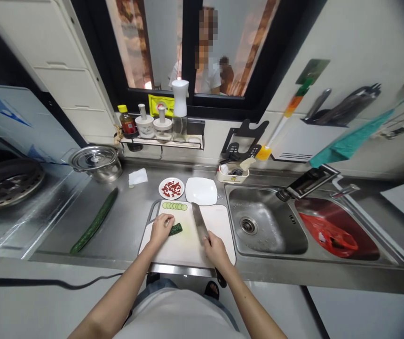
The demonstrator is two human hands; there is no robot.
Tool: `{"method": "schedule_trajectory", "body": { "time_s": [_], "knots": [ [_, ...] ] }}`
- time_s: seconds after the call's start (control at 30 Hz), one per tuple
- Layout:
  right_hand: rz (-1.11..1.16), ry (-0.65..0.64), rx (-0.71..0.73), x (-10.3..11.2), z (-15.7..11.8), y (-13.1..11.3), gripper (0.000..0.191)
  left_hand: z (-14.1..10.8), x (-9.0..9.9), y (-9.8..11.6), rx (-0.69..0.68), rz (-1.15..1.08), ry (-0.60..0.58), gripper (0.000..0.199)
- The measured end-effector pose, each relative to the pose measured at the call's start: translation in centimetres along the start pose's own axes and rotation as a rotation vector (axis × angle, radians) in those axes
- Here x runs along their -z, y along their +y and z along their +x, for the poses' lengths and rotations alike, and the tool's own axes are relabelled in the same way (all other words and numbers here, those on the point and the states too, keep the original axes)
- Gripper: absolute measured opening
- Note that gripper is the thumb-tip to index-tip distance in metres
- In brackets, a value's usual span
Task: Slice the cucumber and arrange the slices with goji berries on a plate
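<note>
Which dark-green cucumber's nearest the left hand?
The short chunk on the cutting board, right by the left hand; the long cucumber lies off the board, on the steel counter.

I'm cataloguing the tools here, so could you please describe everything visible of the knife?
The long, grey, metallic-looking knife has a broad blade and a dark handle. The bare right hand grips it around where blade meets handle, the handle's end showing beyond, toward the person. The blade points away over the white, rectangular cutting board, its tip near the white, squarish plate; whether it touches the board is unclear.
</note>
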State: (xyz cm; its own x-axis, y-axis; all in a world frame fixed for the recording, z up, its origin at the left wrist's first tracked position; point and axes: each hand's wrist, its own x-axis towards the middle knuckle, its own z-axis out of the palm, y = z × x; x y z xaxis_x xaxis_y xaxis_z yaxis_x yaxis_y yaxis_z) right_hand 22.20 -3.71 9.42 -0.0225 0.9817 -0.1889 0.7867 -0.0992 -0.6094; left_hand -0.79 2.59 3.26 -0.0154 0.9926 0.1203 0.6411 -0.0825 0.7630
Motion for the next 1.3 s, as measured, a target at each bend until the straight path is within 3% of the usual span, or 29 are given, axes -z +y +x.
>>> {"method": "schedule_trajectory", "body": {
  "time_s": [0.27,0.7,1.3],
  "knots": [
    [-0.21,-0.103,0.024,-1.2,0.0,-2.9,0.022,-2.8,-0.6,0.4,-0.151,-0.025,-0.012,0.021],
    [-0.341,-0.229,-0.051,-1.3,-0.4,-6.0,0.028,-3.3,-2.3,-1.5,-0.347,0.001,0.049,0.024],
    [-0.336,-0.247,-0.035,-1.9,-0.2,-6.4,0.031,-3.2,-2.2,-1.4,-0.357,0.018,0.034,0.024]
  ]
}}
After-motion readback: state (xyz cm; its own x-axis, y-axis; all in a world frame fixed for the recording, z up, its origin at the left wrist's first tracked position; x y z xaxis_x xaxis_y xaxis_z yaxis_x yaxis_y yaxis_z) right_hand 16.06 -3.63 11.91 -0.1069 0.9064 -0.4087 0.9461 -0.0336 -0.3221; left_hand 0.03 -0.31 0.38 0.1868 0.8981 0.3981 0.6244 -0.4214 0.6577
